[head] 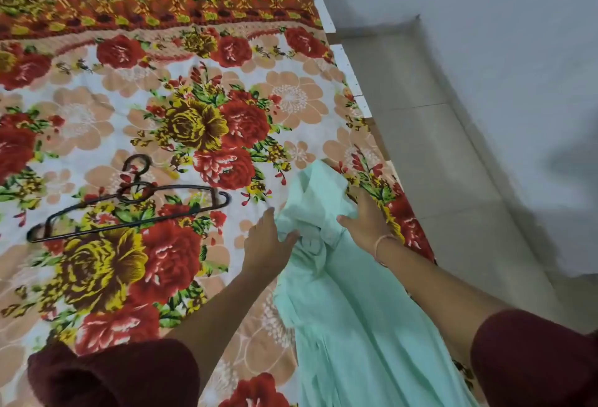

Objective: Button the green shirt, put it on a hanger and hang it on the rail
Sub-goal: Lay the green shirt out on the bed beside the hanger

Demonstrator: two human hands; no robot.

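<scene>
A pale mint-green shirt [339, 303] lies rumpled along the right side of a bed, its collar end bunched toward the far side. My left hand [267, 241] grips the bunched cloth on its left edge. My right hand [367, 220] holds the cloth on the right, a thin bracelet at the wrist. A dark wire hanger [129, 209] lies flat on the bedspread, well left of the shirt, hook pointing away. No rail is in view.
The bed carries a floral bedspread [161, 108] in red, yellow and peach. Its right edge [362, 95] runs diagonally beside a grey tiled floor [437, 147] and a pale wall [501, 18]. My dark red sleeves fill the lower corners.
</scene>
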